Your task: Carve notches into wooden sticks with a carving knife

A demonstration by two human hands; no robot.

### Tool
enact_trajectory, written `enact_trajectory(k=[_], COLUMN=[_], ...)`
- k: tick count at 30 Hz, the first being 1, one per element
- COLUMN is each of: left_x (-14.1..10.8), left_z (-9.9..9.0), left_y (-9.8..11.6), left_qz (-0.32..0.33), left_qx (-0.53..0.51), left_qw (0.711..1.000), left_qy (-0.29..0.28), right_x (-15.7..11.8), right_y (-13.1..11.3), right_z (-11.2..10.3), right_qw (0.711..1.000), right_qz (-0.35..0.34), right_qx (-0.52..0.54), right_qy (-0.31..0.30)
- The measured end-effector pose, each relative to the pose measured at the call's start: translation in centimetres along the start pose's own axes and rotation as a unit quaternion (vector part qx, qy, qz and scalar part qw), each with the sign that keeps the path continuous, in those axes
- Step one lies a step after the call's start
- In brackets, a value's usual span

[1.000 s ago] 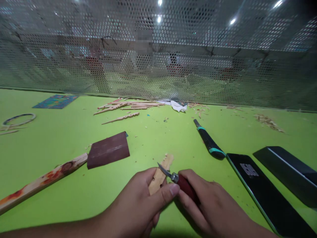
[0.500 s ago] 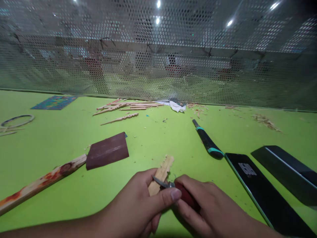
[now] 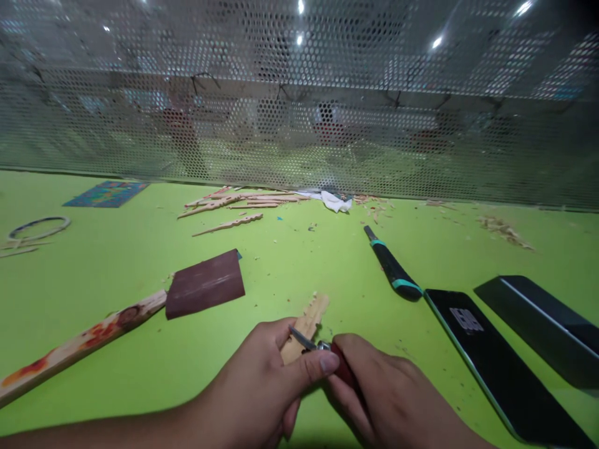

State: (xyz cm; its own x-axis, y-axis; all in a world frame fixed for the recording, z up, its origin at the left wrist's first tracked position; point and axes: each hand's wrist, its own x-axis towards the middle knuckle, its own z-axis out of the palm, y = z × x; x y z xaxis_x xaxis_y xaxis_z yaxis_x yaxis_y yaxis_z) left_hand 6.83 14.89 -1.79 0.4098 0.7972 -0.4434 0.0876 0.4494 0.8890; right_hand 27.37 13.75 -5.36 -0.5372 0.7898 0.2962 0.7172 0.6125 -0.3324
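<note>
In the lower middle of the head view, my left hand is closed around a flat piece of pale wood with notched edges. Its far end points up and away from me, and its near end is hidden in the fingers. My right hand grips the dark red handle of a carving knife. The short blade lies across the wood, tip toward the left. My left thumb rests close to the blade's base, by the metal collar.
Sandpaper and a painted stick lie left. On the right are a black-and-teal handled tool, a phone and a dark wedge-shaped object. Carved sticks and shavings lie before a perforated screen.
The knife's blade and handle have turned slightly in my right hand's grip against the wood. My left hand still holds the wood in nearly the same place. The view has shifted slightly.
</note>
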Motion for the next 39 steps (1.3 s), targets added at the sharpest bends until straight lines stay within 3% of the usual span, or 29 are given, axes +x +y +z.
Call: enact_trajectory(k=[9, 16, 22, 28, 39], left_x=[0.0, -0.1, -0.2, -0.3, -0.2], left_z=[0.3, -0.1, -0.3, -0.4, -0.6], left_y=[0.4, -0.2, -0.1, 0.0, -0.1], left_qz=[0.005, -0.006, -0.014, -0.011, 0.014], left_qx=[0.012, 0.011, 0.011, 0.03, 0.01], left_qw=[1.0, 1.0, 1.0, 0.999, 0.999], left_qy=[0.021, -0.006, -0.023, -0.03, -0.04], right_x=[0.5, 1.8, 2.3, 2.3, 2.0], right_y=[-0.5, -0.6, 0.4, 1.0, 0.5], right_z=[-0.2, -2.6, -4.1, -4.1, -4.2], right_qw=[1.0, 0.999, 0.995, 0.987, 0.994], right_qz=[0.009, 0.004, 0.052, 0.113, 0.052], right_qx=[-0.013, 0.021, 0.06, 0.113, 0.089], right_qy=[0.025, 0.04, 0.062, 0.013, -0.046])
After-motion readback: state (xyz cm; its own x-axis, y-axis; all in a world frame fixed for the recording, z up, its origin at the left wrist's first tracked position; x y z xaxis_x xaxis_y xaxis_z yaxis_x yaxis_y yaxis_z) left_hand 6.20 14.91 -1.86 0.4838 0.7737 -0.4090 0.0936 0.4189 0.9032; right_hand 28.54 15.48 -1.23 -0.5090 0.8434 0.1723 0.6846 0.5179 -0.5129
